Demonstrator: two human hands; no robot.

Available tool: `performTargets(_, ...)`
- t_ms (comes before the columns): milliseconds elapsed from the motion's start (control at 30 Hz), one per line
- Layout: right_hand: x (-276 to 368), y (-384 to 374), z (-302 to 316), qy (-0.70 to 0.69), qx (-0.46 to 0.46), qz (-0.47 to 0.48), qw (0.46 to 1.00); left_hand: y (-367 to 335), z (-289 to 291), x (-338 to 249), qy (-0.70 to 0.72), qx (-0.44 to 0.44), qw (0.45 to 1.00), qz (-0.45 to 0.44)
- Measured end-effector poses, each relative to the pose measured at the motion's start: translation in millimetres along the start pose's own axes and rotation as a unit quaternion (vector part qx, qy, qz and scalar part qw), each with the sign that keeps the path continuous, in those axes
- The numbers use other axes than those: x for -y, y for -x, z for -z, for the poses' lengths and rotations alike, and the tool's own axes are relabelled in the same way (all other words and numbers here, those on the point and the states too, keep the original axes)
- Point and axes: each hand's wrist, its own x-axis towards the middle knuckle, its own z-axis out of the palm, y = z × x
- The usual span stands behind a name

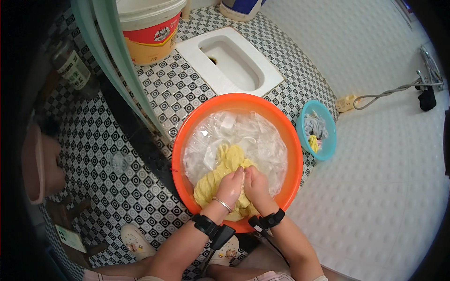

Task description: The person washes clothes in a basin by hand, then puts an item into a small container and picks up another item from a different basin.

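Observation:
A wet yellow cloth [211, 185] lies bunched in an orange basin [179, 159], along the side nearest me. Both my hands are closed on it, thumbs up and knuckles almost touching. My left hand [230, 187] wears a silver bangle at the wrist and pinches a fold of the fabric. Beside it, my right hand [256, 184] grips the same cloth, its fingertips mostly hidden. White, sheer fabric [262, 136] floats in the water around and behind the yellow cloth.
A small blue basin [301, 126] with grey and yellow laundry stands to the right. Beyond the orange basin is a white squat toilet [272, 82]. A large bucket [152, 42] stands at the far left by a green door frame [126, 79]. A shower hose [389, 91] hangs on the right wall.

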Motion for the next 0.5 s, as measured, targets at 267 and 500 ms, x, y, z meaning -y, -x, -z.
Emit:
performTargets(267,-11,-8,4,0.044,-0.017,-0.003,0.999,-4,5,-6,0.106,0.03,0.994,0.004)
performTargets(500,-14,-7,47,-0.218,0.08,-0.137,0.963,-16,23,-4,0.086,-0.001,0.992,-0.096)
